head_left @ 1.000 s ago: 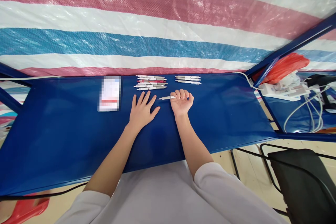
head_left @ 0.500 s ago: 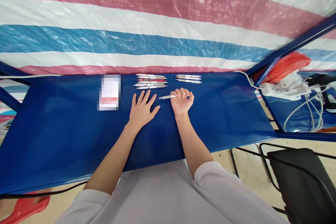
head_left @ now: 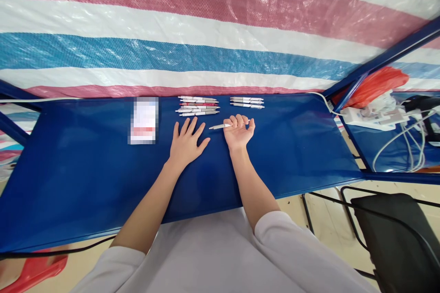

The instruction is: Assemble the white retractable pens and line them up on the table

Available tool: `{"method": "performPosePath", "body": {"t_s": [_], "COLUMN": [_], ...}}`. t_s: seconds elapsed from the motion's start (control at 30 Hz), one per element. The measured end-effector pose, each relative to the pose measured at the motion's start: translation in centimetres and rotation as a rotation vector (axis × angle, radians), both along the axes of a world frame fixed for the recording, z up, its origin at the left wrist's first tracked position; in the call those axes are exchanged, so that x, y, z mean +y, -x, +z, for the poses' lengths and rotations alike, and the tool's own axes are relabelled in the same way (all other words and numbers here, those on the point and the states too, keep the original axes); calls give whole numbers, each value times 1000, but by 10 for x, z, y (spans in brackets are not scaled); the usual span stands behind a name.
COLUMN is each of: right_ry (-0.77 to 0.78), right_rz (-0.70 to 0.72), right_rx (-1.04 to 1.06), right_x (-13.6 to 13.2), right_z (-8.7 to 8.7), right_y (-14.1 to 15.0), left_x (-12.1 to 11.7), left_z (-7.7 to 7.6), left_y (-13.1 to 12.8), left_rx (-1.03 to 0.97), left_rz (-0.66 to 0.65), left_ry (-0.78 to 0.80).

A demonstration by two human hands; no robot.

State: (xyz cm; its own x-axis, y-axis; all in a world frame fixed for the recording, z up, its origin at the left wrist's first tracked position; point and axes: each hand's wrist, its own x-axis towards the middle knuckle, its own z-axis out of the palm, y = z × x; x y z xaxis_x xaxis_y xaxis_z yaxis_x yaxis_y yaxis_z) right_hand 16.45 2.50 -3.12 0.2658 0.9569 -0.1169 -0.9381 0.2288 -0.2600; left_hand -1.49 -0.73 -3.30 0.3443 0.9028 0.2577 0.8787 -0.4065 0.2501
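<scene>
Seen from above, the pen (head_left: pixel 219 126) lies over the blue table (head_left: pixel 292 146), its tip toward nine o'clock. We observe the right hand (head_left: pixel 238 135), palm up, its fingers curled closed around the pen's barrel. At eight o'clock from the pen, we find the left hand (head_left: pixel 187 144) wide open, palm down on the table, fingers spread, holding nothing; the pen's tip is near it but apart.

Between ten and eleven o'clock we note the pile (head_left: pixel 198 107), mostly white and grey pens with a red one among them. Between one and two o'clock lie three pens (head_left: pixel 246 102), side by side. Farther out, at nine o'clock, we see a blurred white item (head_left: pixel 144 121); at three, a power strip (head_left: pixel 364 118); at four, a black chair (head_left: pixel 395 233).
</scene>
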Motion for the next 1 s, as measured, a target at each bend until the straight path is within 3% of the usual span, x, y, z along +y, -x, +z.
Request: {"method": "performPosePath", "body": {"t_s": [0.47, 0.8, 1.0], "right_ry": [-78, -60, 49], "right_rz": [37, 50, 48], "right_rx": [-51, -109, -234], "right_x": [-1, -18, -16], "right_z": [2, 23, 20], "right_y": [2, 12, 2], "left_x": [1, 3, 8], "left_z": [6, 29, 33], "left_y": [-1, -14, -14], "left_rx": [-82, -146, -157], "left_rz": [7, -211, -243], "left_ry": [-53, -109, -153]}}
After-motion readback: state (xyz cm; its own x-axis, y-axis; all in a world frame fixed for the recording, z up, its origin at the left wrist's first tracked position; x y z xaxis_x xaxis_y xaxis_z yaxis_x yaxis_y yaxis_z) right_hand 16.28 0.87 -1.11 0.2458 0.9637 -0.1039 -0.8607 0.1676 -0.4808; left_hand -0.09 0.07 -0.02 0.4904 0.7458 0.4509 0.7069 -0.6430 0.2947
